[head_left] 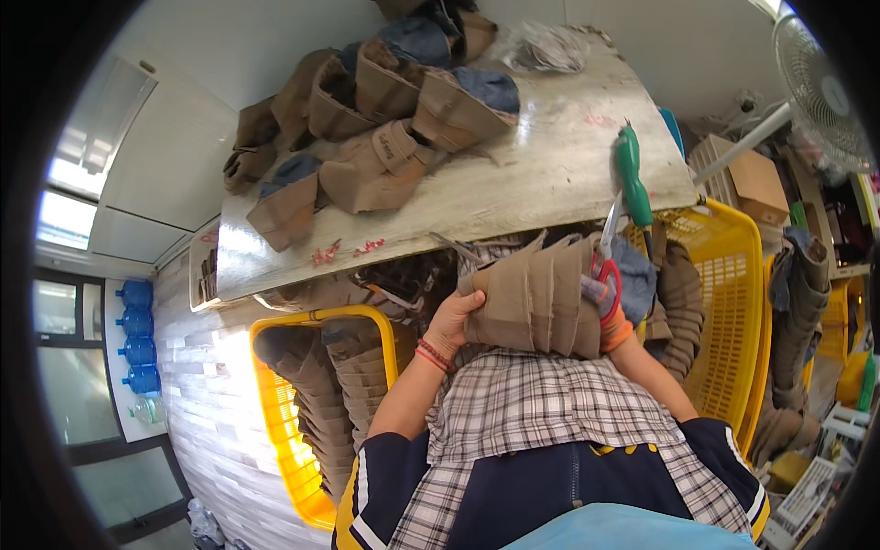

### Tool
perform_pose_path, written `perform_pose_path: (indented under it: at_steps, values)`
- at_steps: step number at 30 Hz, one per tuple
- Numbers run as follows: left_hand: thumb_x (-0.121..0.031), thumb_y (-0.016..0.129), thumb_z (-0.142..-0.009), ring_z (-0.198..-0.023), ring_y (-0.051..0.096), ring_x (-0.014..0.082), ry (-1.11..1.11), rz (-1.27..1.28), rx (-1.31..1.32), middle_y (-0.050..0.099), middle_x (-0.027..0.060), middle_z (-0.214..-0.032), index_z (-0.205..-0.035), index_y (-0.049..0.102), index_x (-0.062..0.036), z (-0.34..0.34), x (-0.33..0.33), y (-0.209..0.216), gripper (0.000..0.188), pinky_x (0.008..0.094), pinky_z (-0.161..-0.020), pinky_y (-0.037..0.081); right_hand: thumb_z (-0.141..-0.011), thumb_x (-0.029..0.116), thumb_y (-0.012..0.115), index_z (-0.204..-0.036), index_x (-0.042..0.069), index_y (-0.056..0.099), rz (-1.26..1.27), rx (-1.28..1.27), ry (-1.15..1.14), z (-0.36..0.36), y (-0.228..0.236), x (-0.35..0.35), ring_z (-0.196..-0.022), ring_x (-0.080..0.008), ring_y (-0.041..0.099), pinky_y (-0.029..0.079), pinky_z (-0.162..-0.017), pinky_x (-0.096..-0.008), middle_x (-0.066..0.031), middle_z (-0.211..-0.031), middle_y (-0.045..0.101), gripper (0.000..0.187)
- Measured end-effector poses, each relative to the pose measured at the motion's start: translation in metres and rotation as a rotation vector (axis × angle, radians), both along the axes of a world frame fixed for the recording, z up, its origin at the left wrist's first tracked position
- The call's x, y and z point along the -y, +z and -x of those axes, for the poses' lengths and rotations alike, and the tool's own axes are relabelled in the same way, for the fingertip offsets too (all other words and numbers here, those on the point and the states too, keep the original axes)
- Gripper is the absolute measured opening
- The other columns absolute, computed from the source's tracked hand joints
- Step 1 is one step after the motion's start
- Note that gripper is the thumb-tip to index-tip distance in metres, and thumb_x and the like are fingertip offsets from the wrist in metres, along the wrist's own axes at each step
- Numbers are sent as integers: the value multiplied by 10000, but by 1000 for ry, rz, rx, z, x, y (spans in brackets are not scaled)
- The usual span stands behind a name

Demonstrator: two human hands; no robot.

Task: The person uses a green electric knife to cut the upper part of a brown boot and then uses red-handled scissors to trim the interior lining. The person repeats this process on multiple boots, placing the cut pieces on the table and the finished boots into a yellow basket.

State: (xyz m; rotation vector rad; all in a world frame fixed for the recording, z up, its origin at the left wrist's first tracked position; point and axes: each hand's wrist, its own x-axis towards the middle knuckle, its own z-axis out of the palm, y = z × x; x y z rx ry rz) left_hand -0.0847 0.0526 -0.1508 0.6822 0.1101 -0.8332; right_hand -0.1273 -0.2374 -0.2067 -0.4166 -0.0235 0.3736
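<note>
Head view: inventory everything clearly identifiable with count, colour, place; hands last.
Held stack: one, brown, centre
Scissors: one, red-handled, centre right
Table: one, whitish, top centre
Loose pieces: several, brown and blue, on table
Tool: one, green, on table
Plastic bag: one, clear, on table
Baskets: at least two, yellow, both sides
Other stacks: several, brown, both sides
Water bottles: four, blue, far left
Fan: one, pale, upper right
Cardboard box: one, brown, right
Apron: one, pale-plaid, lower centre
Left hand: one, gripping stack
Right hand: one, holding scissors
</note>
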Motion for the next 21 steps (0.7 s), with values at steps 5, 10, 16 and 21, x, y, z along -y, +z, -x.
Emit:
perform_pose_path:
  at_steps: [5, 10, 16, 21]
  values:
    - [-266, 693, -859, -966, 624, 172, -58, -581, 266, 652, 78, -1049, -1142, 605, 0, -17, 2, 10, 399, 329, -825, 516, -1008, 362, 378, -1173, -28, 520, 236, -217, -463, 11, -147, 5, -951, -199, 588, 475, -860, -285, -96, -1057, 602, 447]
    - [-214, 534, -941, -501, 572, 104, 431, -1000, 548, 613, 42, -615, -816, 644, -6, -68, -37, 40, 266, 240, -482, 459, -991, 324, 474, -836, 62, 561, 1225, 75, -558, 32, -41, 4, -662, -98, 482, 394, -581, -250, 11, -741, 539, 316]
    - [-193, 549, -949, -796, 640, 271, 654, -236, 223, 551, 142, -1069, -1098, 484, -3, -209, 25, 33, 250, 359, -681, 542, -986, 352, 473, -1046, -15, 561, 407, -152, -384, 38, 36, 14, -646, -74, 556, 418, -527, -190, -63, -800, 629, 382]
    - [-260, 569, -946, -648, 550, 236, 804, -93, -265, 508, 80, -916, -1086, 499, -45, -267, 68, 26, 267, 416, -720, 506, -998, 365, 420, -1065, -14, 557, 605, -257, -427, 47, 32, 22, -542, -91, 556, 406, -445, -194, -120, -786, 661, 409]
